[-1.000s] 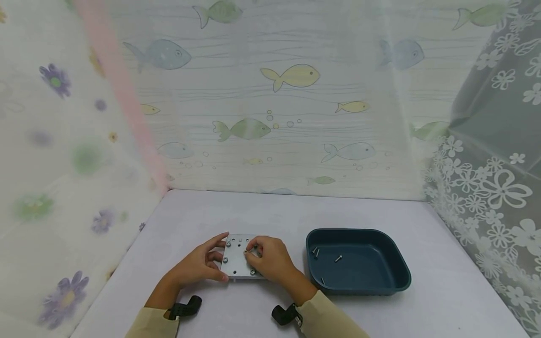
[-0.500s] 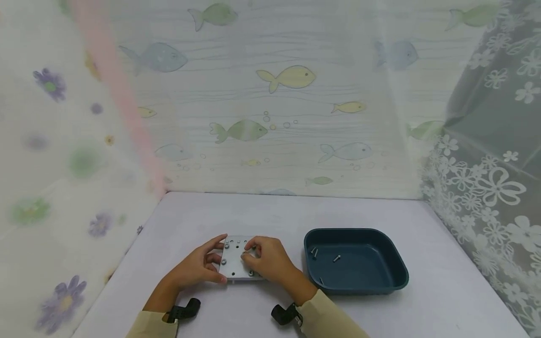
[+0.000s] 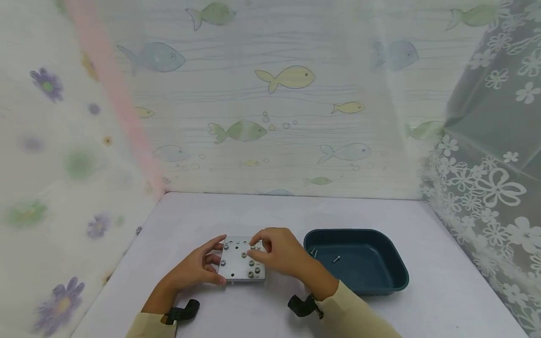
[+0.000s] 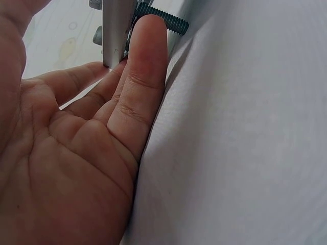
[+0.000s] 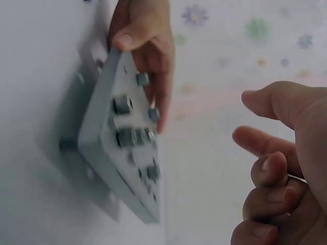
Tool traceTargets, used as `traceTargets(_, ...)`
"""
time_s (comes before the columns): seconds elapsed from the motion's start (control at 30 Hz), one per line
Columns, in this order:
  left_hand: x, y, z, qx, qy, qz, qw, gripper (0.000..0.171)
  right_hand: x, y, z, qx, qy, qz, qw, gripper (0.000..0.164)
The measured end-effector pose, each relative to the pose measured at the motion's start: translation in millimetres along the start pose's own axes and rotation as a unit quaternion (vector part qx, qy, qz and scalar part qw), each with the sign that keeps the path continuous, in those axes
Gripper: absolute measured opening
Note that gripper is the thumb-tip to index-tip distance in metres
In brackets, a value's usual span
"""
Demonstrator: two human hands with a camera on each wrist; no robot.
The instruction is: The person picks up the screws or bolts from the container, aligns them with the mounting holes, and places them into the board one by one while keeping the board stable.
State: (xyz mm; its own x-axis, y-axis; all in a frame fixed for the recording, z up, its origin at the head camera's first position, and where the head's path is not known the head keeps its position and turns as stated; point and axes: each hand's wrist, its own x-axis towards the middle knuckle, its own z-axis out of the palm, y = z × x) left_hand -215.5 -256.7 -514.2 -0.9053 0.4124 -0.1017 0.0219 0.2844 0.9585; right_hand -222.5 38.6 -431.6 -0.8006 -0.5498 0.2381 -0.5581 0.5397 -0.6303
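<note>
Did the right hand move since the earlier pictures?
Yes. In the head view, the right hand has moved to the right, closer to the dark blue tray.

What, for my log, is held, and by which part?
The left hand holds a silver rectangular metal plate by its left edge; right hand, nothing.

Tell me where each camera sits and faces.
Head: on the head, facing forward and down at metal plate and blue tray; left hand and right hand show.
Left wrist: on that wrist, facing the plate's edge; left hand shows.
Right wrist: on that wrist, facing the plate obliquely; both hands show.
Head and right wrist share the plate's top.
</note>
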Motion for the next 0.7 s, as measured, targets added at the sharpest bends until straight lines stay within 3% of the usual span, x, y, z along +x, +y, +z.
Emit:
traceTargets(0.33,-1.6,4.0,-0.1,-0.007,0.007,0.002,0.9999,0.124,-24,28,-58,-0.028,-0.038,-0.021,0.999,0.015)
traceTargets(0.5,-2.7,5.2,-0.2,-0.020,-0.007,0.013,0.9997,0.123,-35,48,-80,0.003,-0.096,-0.015,0.995,0.015)
traceTargets(0.7,-3.8,7.7,0.5,-0.018,-0.007,0.019,0.9996,0.121,-43,73,-100,0.041,-0.179,0.001,0.983,0.012)
